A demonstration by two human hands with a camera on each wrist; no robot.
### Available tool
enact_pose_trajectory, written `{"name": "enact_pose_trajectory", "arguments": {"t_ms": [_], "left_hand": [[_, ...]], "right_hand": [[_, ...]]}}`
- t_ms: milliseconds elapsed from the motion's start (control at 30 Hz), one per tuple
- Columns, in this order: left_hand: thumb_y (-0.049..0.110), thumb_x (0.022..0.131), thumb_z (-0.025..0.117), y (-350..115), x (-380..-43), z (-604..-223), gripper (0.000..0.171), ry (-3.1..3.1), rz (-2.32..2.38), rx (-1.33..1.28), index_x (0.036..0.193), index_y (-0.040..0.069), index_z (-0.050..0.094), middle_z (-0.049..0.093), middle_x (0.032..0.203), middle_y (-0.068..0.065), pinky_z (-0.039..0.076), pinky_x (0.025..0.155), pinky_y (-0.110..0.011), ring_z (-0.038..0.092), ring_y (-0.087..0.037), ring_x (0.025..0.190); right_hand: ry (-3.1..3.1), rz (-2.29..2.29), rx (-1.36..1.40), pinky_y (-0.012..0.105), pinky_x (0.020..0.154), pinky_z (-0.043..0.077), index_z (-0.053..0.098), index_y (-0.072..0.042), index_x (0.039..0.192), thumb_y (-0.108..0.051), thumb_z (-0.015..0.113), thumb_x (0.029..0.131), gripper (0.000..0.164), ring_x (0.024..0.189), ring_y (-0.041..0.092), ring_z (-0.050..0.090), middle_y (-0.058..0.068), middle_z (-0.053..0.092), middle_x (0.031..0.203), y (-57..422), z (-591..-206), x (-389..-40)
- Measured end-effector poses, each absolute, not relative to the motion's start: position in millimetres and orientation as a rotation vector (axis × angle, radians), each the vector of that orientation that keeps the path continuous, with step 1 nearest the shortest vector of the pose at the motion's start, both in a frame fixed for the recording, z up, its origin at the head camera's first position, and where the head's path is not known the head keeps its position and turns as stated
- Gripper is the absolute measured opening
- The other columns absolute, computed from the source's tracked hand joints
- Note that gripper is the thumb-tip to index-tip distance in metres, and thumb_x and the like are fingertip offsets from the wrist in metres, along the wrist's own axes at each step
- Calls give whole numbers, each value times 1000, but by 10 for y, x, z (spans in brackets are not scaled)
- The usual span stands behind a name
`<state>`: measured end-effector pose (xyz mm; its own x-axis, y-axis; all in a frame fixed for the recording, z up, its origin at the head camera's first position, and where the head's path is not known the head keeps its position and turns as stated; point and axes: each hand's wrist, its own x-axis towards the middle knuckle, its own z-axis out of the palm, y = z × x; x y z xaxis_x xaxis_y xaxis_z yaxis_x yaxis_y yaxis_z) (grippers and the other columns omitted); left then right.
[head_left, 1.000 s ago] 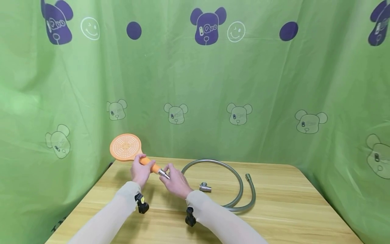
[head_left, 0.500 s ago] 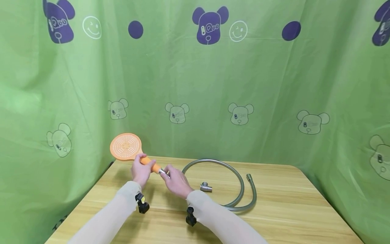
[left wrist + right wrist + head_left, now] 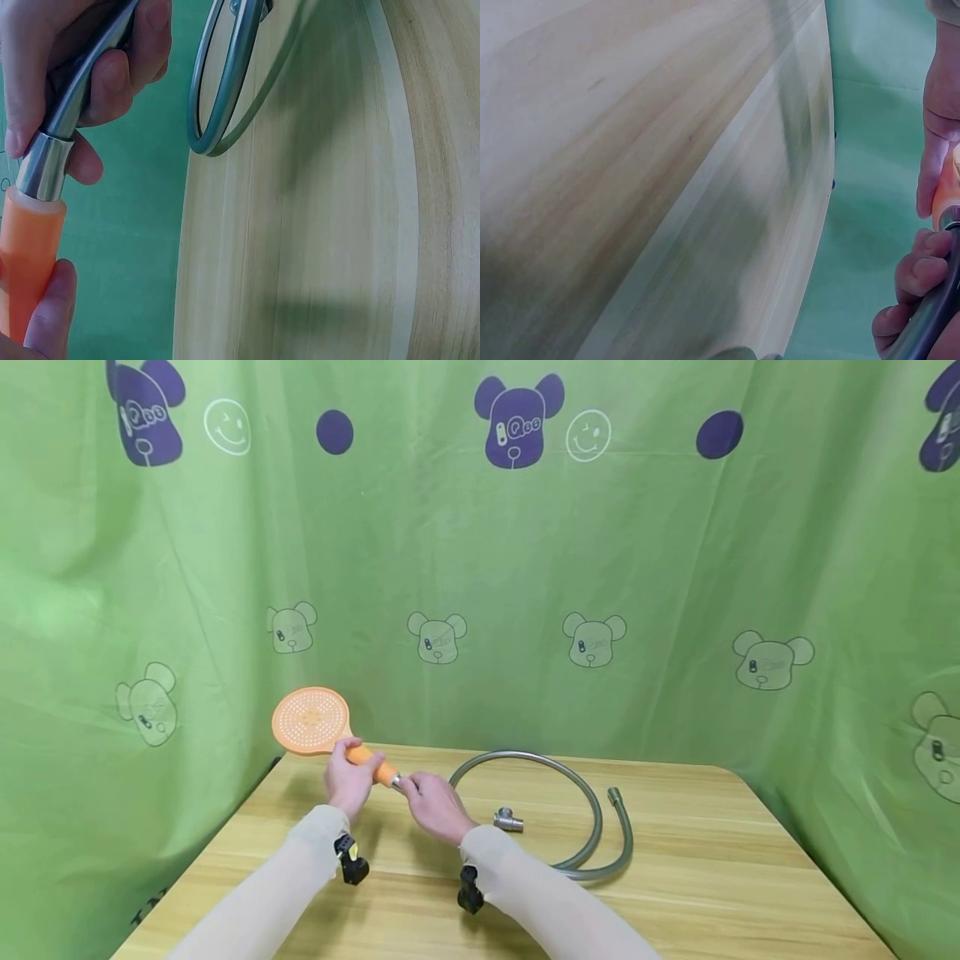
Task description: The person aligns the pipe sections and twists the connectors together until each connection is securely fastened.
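Note:
My left hand (image 3: pixel 349 783) grips the orange handle of a round shower head (image 3: pixel 311 720), whose pale nozzle face points up. At the handle's end, my right hand (image 3: pixel 437 807) holds the end of a grey shower hose (image 3: pixel 597 818), fingers curled round it. The left wrist view shows the hose's silver metal collar (image 3: pixel 46 169) right at the orange handle (image 3: pixel 31 232), in line with it. Several right-hand fingers (image 3: pixel 920 276) wrap the hose in the right wrist view. Both hands are raised above the table. The right hand hides part of the hose.
A small silver angle valve (image 3: pixel 508 820) lies on the wooden table (image 3: pixel 712 860), right of my right hand. The hose loops behind and round it, its other end fitting (image 3: pixel 615 796) lying further right. Green printed curtains (image 3: pixel 480 552) enclose the table.
My right fingers have shifted and closed further round the hose end, now covering more of the metal near the handle. The left hand and shower head stay in place.

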<state>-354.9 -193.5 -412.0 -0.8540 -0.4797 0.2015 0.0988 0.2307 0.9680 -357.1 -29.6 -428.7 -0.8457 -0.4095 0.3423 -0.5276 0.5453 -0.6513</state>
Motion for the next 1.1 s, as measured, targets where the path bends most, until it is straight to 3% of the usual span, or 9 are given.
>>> {"name": "enact_pose_trajectory", "arguments": {"t_ms": [67, 167, 300, 533, 867, 1100], "left_hand": [[15, 88, 77, -1938, -3546, -4128, 48, -2048, -1669, 344, 129, 8, 53, 61, 118, -21, 56, 64, -22, 65, -17, 81], [15, 88, 77, -1940, -3547, -4132, 49, -2052, -1666, 342, 130, 8, 53, 61, 118, -22, 57, 65, -22, 65, -17, 80], [14, 88, 77, -1941, -3547, -4130, 50, -2057, -1656, 342, 131, 7, 53, 62, 118, -23, 57, 64, -22, 66, -14, 76], [15, 87, 78, -1935, -3542, -4122, 50, -2059, -1660, 349, 130, 7, 53, 62, 118, -23, 57, 64, -23, 67, -13, 74], [15, 87, 77, -1926, -3543, -4106, 49, -2068, -1636, 360, 129, 9, 53, 62, 119, -22, 56, 66, -22, 68, -20, 84], [14, 87, 77, -1916, -3547, -4106, 48, -2058, -1644, 362, 129, 9, 53, 61, 118, -22, 56, 65, -22, 68, -19, 82]], "right_hand": [[-2618, 1188, 808, 26, 48, 35, 65, -14, 83, -36, 46, 106, 37, 54, 9, 40, -6, 45, 63, -298, -4289, -3569], [-2621, 1216, 801, 26, 49, 38, 68, -12, 103, -42, 51, 103, 34, 55, 9, 44, -6, 51, 66, -292, -4288, -3556], [-2635, 1233, 793, 27, 47, 43, 56, -14, 124, -39, 65, 96, 39, 53, 9, 49, -4, 58, 70, -271, -4298, -3543], [-2589, 1145, 830, 24, 45, 44, 52, -16, 116, -23, 71, 93, 32, 51, 7, 50, -6, 58, 70, -255, -4333, -3540], [-2547, 1044, 854, 22, 46, 42, 54, -17, 113, -26, 68, 96, 23, 52, 5, 47, -8, 57, 69, -250, -4330, -3550], [-2534, 1012, 867, 22, 46, 41, 57, -18, 108, -28, 62, 100, 14, 52, 5, 46, -8, 57, 69, -249, -4314, -3542]]}}
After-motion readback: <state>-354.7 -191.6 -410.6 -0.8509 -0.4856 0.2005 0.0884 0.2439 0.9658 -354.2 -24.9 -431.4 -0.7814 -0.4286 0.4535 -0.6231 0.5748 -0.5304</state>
